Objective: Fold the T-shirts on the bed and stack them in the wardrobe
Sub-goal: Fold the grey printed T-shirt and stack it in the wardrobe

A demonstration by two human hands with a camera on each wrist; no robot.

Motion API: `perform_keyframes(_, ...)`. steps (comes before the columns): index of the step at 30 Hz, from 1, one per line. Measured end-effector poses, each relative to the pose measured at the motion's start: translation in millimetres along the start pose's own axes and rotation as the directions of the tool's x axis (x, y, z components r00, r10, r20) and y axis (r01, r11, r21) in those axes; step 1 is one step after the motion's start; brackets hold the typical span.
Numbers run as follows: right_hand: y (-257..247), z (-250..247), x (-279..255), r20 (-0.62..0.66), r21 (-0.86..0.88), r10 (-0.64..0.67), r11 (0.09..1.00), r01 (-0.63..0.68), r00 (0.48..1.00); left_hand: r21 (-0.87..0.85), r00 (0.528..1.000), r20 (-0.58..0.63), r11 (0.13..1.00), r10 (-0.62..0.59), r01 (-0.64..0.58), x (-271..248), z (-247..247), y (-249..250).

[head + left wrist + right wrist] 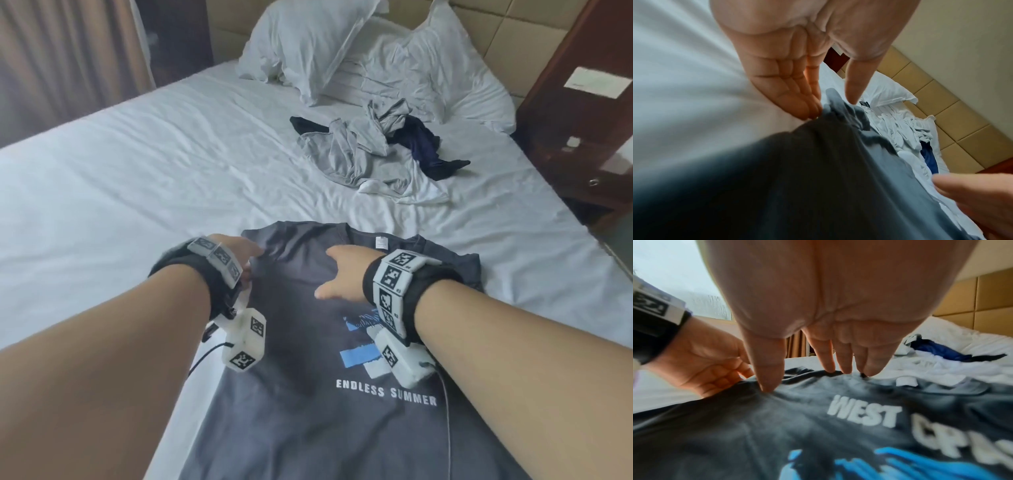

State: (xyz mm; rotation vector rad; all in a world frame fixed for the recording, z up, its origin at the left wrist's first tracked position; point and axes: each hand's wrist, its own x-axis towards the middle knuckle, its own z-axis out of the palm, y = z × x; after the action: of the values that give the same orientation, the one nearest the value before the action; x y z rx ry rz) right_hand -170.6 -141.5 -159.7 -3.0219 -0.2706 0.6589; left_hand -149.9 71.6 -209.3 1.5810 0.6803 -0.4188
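A dark grey T-shirt (301, 421) printed "ENDLESS SUMMER" lies face up on the white bed (120, 192), its collar pointing away from me. My left hand (251, 260) is at the shirt's left shoulder edge. In the left wrist view, the left hand (835, 107) pinches a bunched bit of the grey T-shirt (818, 178) between thumb and straight fingers. My right hand (329, 274) lies spread on the chest just below the collar. The right hand (807, 378) presses its straight fingertips and thumb onto the T-shirt (777, 426).
A crumpled pile of shirts (363, 150), light grey, navy and white, lies farther up the bed to the right. Two rumpled pillows (308, 44) lean on the padded headboard. A dark wooden nightstand (582, 120) stands at the bed's right side, and curtains (68, 61) hang on the left.
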Motion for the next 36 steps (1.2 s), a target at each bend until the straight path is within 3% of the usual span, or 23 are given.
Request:
perform_keyframes(2, -12, 7, 7, -0.013, 0.031, -0.015, 0.999, 0.015, 1.0, 0.011, 0.998, 0.064, 1.0, -0.002, 0.001, -3, 0, 7)
perform_keyframes(5, -29, 13, 24, -0.08, 0.056, -0.078, 0.995, 0.082, 0.994, 0.086, 0.998, 0.045, 0.995, 0.05, -0.054, -1, -2, 11)
perform_keyframes(10, -50, 14, 43, -0.084, 0.116, -0.09, 0.988, 0.099, 0.992, 0.17, 0.99, 0.082, 0.977, 0.118, -0.13, -4, -3, 21)
perform_keyframes(17, -46, 29, 65, -0.056, 0.192, -0.038, 0.98, 0.048, 0.998, 0.047, 0.958, 0.115, 0.962, 0.262, -0.268, -14, -7, 26)
perform_keyframes(25, -59, 26, 65, 0.033, 0.207, 0.011, 0.978, -0.018, 0.999, 0.108, 0.939, -0.129, 0.946, 0.318, -0.305, -16, -34, 23)
perform_keyframes(30, -68, 27, 65, 0.107, 0.123, 0.052, 0.99, -0.065, 0.993, 0.071, 0.953, -0.188, 0.971, 0.236, -0.227, -4, -58, 8)
perform_keyframes(33, -70, 23, 67, 0.15, 0.115, 0.058, 0.991, -0.076, 0.987, -0.116, 0.965, -0.173, 0.969, 0.196, -0.218, 10, -71, -7)
perform_keyframes(36, -65, 19, 71, 0.179, 0.182, 0.027, 0.981, -0.06, 0.983, -0.369, 0.979, -0.119, 0.908, 0.167, -0.2, 19, -82, -24)
